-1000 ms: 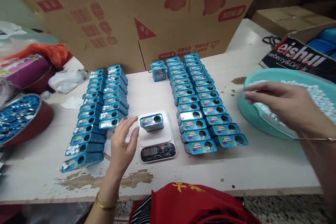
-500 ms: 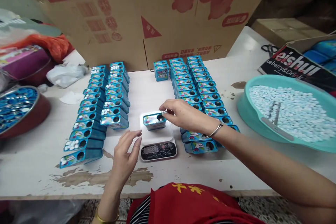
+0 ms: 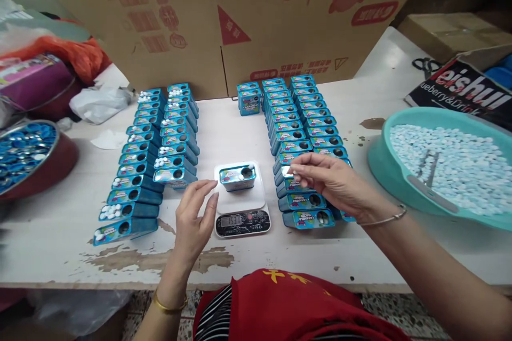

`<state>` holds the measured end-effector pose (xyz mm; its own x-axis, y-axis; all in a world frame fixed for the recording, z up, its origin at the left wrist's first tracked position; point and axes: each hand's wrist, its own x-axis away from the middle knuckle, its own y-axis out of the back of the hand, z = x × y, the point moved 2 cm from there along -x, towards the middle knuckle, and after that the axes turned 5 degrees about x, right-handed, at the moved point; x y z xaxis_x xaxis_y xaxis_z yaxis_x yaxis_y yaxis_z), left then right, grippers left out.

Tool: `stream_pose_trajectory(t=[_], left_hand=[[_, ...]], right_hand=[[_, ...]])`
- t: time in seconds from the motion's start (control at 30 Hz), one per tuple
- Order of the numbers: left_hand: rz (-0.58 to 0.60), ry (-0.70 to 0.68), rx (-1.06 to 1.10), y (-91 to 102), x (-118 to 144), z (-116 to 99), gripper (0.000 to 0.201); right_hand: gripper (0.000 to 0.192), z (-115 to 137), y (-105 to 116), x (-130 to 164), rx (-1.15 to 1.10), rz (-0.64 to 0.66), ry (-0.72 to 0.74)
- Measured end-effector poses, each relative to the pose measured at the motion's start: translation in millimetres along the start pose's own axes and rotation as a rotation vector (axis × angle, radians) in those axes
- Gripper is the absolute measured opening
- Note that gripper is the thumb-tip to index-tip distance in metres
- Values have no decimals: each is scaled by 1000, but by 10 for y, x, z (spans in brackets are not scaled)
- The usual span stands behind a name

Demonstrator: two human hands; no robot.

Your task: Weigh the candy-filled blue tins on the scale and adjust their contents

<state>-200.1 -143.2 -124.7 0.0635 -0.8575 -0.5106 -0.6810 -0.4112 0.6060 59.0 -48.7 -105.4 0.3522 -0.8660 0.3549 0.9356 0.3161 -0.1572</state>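
Note:
A blue tin stands on the white kitchen scale, with a few white candies on its lid beside the dark round opening. My left hand is just left of the scale, thumb and fingers apart, holding nothing. To the right, my right hand hovers over the right-hand rows of blue tins, thumb and fingertips pinched together. Something pale shows at those fingertips, too small to make out. Several left-hand tins carry white candies on their lids.
At right stands a turquoise basin of white candies with metal tongs in it. A red bowl of blue-and-silver pieces sits at left. Behind the rows rises a large cardboard box. A printed black box stands behind the basin.
My right hand has moved right, away from the tin on the scale, fingers still pinched. The left hand stays beside the scale. The view has shifted slightly.

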Motion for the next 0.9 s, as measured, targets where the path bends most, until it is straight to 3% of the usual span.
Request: stream_pose_trajectory(t=[0.33,0.53,0.77,0.9], left_hand=[[10,-57,-63,-78,-32,-45,25],[128,-185,-223,-298,-31,-64,35],[187,-260,-306,-519,-350,-182,39],[251,-318,-290,-513,-464,-165,33]], right_hand=[[18,-53,71,370,-51,-105,-32],[18,-158,47,350,-38,-55,-12],[17,-181,-19,314,0,3,-5],[17,-178,-51,290,19,24,2]])
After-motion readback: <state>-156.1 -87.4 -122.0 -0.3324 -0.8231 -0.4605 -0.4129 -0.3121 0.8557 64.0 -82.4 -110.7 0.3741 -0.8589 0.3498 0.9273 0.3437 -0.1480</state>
